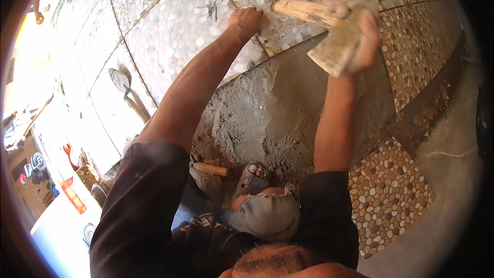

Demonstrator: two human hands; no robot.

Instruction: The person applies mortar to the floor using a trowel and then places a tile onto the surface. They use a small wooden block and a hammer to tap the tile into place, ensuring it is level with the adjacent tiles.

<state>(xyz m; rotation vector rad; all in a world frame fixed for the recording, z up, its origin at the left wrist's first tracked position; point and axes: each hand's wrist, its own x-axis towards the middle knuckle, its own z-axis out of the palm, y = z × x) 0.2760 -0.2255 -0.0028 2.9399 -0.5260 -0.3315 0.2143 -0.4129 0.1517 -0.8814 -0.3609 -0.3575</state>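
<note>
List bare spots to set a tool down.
Free: light pebbled tile between trowel and nail-like pieces; concrete floor beside loose brown tile. Crowded: around left hand, between those pieces and wooden-handled tool in right hand.

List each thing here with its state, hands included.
Left hand: fingers curled, low over the tiles
Right hand: gripping the tool by its head end
Wooden-handled tool: held, slightly blurred
Mortar: wet-looking, unevenly spread
Trowel: lying unheld
Pebble-patterned tile at lower right: lying flat, partly hidden
</note>
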